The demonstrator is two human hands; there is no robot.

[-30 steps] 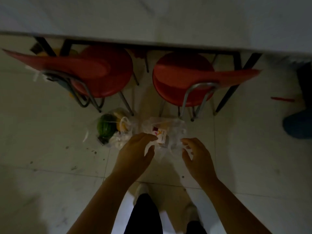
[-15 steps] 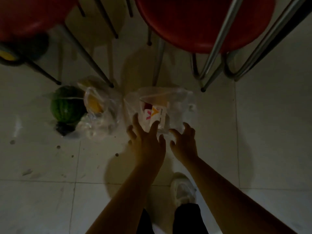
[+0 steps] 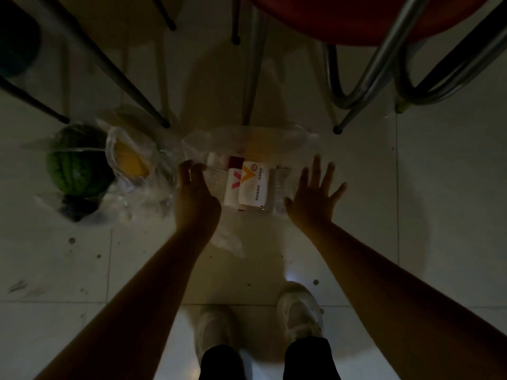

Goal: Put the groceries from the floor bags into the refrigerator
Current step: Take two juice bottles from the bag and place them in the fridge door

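The clear plastic grocery bag (image 3: pixel 248 171) of white cartons lies on the floor between the left hand (image 3: pixel 195 197) and right hand (image 3: pixel 315 200), both spread-fingered, empty, flanking its sides.

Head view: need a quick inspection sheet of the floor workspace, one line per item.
Surface: pale tiled floor, dimly lit, scattered dark specks.
Job's things: clear bag holding white cartons; second clear bag to its left holding a watermelon and something yellow.
Clutter: nothing seen beyond the specks.
Hands: left hand at the carton bag's left edge, fingers bent; right hand spread open at its right edge; contact unclear.
Cables: nothing seen.
Surroundings: metal chair legs, red seat, white shoes.
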